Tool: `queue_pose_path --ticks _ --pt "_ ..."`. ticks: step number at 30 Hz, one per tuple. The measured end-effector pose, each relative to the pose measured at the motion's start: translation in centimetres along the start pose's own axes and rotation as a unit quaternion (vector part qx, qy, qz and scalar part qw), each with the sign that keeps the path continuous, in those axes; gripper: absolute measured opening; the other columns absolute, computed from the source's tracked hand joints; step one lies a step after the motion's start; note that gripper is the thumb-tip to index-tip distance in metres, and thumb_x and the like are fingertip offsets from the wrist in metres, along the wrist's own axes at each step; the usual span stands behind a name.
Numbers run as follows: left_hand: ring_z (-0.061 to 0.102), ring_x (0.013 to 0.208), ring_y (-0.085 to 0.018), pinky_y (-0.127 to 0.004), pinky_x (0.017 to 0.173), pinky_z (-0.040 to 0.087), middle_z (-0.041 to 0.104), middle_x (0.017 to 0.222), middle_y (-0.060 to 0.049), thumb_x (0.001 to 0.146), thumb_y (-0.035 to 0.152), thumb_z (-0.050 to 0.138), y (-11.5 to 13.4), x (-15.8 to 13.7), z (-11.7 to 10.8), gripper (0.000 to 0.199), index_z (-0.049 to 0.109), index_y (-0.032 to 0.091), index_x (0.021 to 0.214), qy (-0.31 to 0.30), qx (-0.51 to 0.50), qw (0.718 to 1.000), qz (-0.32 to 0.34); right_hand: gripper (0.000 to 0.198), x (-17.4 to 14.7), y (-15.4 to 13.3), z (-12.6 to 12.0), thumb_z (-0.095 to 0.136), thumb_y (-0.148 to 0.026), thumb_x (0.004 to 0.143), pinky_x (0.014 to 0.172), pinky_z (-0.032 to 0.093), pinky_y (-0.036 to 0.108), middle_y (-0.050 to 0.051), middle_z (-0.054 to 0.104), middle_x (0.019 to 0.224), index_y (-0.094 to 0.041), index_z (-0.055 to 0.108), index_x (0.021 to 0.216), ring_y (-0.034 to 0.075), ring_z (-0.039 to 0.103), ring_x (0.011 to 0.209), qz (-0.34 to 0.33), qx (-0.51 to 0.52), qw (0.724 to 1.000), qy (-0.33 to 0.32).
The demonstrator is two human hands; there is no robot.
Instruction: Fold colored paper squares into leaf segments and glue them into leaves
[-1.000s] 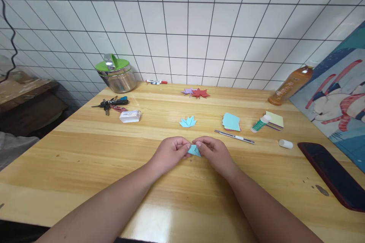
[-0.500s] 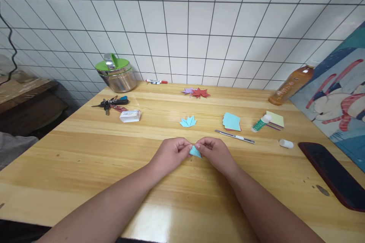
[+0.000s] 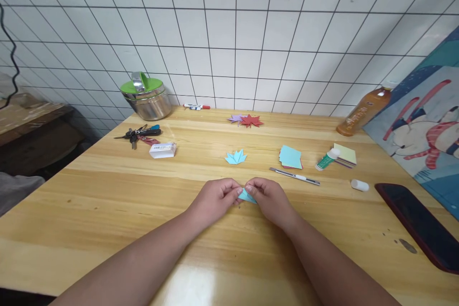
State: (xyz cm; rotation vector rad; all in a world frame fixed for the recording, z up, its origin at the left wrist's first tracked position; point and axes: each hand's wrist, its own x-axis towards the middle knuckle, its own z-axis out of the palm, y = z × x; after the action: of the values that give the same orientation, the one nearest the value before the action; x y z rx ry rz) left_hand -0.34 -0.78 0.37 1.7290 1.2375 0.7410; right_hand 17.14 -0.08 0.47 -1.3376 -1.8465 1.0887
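Observation:
A small folded piece of light blue paper (image 3: pixel 247 195) is pinched between both hands, just above the wooden table. My left hand (image 3: pixel 217 201) is closed on its left end, thumb on top. My right hand (image 3: pixel 269 199) grips the right side, and its thumb covers part of the paper. Just beyond the hands lies a light blue folded paper leaf (image 3: pixel 235 157). A purple paper leaf (image 3: pixel 236 118) and a red paper leaf (image 3: pixel 251 121) overlap farther back. To the right are a stack of square paper sheets (image 3: pixel 290 157) and a slim utility knife (image 3: pixel 294 176).
A glue stick (image 3: pixel 327 159) leans by a notepaper stack (image 3: pixel 344 155), its white cap (image 3: pixel 359 185) nearby. A phone (image 3: pixel 419 224) and a bottle (image 3: pixel 366 110) are at right. Keys (image 3: pixel 138 133), a small white box (image 3: pixel 162 150) and a green-lidded pot (image 3: pixel 147 98) stand left; markers (image 3: pixel 196 107) lie behind.
The whole view has tilted slightly upward. Both hands keep hold of the blue paper, which now shows as a narrower strip with my right thumb farther over it.

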Motion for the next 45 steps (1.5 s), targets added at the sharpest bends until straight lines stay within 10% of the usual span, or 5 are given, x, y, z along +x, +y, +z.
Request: queue_pose_path --ticks 8,20,45 --pt "0.063 0.066 -0.014 -0.023 0.062 0.046 0.068 0.071 -0.001 0.084 0.033 0.045 -0.03 -0.05 0.04 0.023 0.062 0.019 0.078 -0.017 -0.021 1.000 -0.006 0.027 0.06 -0.06 0.01 0.040 -0.032 0.087 0.056 0.033 0.022 -0.002 0.054 0.064 -0.019 0.054 0.067 0.012 0.047 0.062 -0.025 -0.063 0.998 0.005" --pt "0.060 0.064 -0.013 -0.022 0.061 0.045 0.066 0.068 0.001 0.084 0.035 0.044 0.11 -0.10 -0.13 0.024 0.062 0.020 0.077 0.003 0.028 0.999 0.015 0.019 -0.12 -0.16 0.04 0.059 -0.033 0.072 0.054 0.035 0.021 -0.002 0.052 0.060 -0.015 0.058 0.066 0.009 0.043 0.055 0.043 0.164 0.985 -0.032" --pt "0.062 0.062 -0.014 -0.023 0.059 0.047 0.065 0.064 -0.001 0.082 0.035 0.046 0.44 -0.29 -0.08 0.026 0.061 0.017 0.070 -0.041 -0.058 0.997 -0.038 0.023 -0.16 -0.28 0.18 0.046 -0.033 0.082 0.056 0.036 0.022 -0.002 0.055 0.063 -0.019 0.058 0.068 0.012 0.048 0.061 0.002 -0.001 1.000 -0.006"
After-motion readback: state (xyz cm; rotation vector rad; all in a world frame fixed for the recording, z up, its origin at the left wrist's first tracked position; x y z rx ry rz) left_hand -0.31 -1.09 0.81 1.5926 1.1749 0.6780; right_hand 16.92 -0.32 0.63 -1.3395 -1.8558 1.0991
